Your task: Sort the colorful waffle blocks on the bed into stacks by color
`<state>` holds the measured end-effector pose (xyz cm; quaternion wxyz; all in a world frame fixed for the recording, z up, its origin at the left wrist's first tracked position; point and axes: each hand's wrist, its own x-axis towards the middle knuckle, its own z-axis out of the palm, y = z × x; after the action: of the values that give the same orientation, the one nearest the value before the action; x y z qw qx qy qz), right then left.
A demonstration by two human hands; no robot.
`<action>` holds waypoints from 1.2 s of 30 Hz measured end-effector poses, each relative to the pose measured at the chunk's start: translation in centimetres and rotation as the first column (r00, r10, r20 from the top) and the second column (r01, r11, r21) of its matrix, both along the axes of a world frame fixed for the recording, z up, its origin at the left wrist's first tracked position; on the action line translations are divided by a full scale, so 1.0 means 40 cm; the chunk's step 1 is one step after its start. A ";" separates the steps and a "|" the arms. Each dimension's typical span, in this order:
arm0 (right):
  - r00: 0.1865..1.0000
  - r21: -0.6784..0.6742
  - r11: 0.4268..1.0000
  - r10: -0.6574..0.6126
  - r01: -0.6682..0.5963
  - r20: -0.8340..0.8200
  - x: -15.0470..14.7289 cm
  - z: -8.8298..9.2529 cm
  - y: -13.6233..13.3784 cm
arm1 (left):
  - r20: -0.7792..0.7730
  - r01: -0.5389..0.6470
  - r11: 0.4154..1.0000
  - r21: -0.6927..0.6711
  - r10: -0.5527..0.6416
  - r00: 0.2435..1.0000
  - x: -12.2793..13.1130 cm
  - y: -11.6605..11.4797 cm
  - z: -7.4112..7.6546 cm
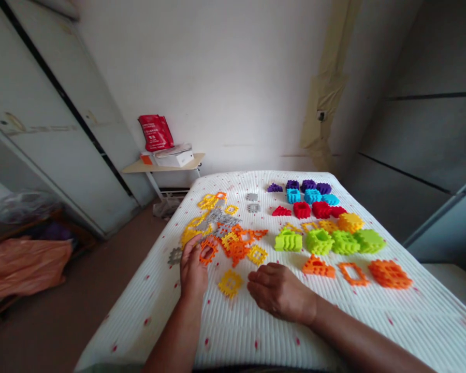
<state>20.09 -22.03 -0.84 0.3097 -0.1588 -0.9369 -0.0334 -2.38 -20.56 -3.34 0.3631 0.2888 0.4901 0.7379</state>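
My left hand is closed on an orange interlocking plastic block piece, square with notched edges and an open middle, raised at the edge of the mixed pile. My right hand is low over the bed with fingers curled together; whatever they may hold is hidden. Between both hands lies a flat yellow piece. Another yellow piece is just beyond my right hand. Behind my left hand spreads a loose heap of yellow, grey and orange pieces.
On the right, pieces stand grouped by colour: purple, blue, red, yellow, green and orange. All rest on a white dotted bedspread. A small table with a red bag stands beyond.
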 end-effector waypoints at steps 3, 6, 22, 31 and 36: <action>0.994 -0.002 0.999 0.048 -0.048 0.099 -0.033 -0.029 -0.003 | -0.071 -0.061 0.998 -0.025 0.059 0.996 -0.005 -0.003 -0.008; 0.992 -0.026 0.999 0.047 -0.045 0.115 -0.038 -0.051 0.001 | -0.186 -0.104 0.993 -0.051 0.092 0.978 -0.008 -0.008 -0.014; 0.987 -0.220 0.973 -0.099 0.069 -0.128 -0.028 -0.079 0.030 | -0.135 0.243 0.968 -0.066 -0.250 0.959 0.007 0.000 -0.031; 0.989 -0.230 0.969 -0.117 0.093 -0.094 -0.030 -0.075 0.033 | -0.261 0.369 0.907 -0.203 -0.414 0.872 0.025 -0.014 -0.024; 0.988 -0.220 0.972 -0.114 0.088 -0.107 -0.028 -0.080 0.035 | -0.279 0.381 0.893 -0.239 -0.439 0.854 0.036 -0.017 -0.019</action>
<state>18.98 -20.62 -4.06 0.3441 -0.2405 -0.9055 0.0617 -0.94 -21.25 -4.09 0.4505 0.4715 0.5328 0.5394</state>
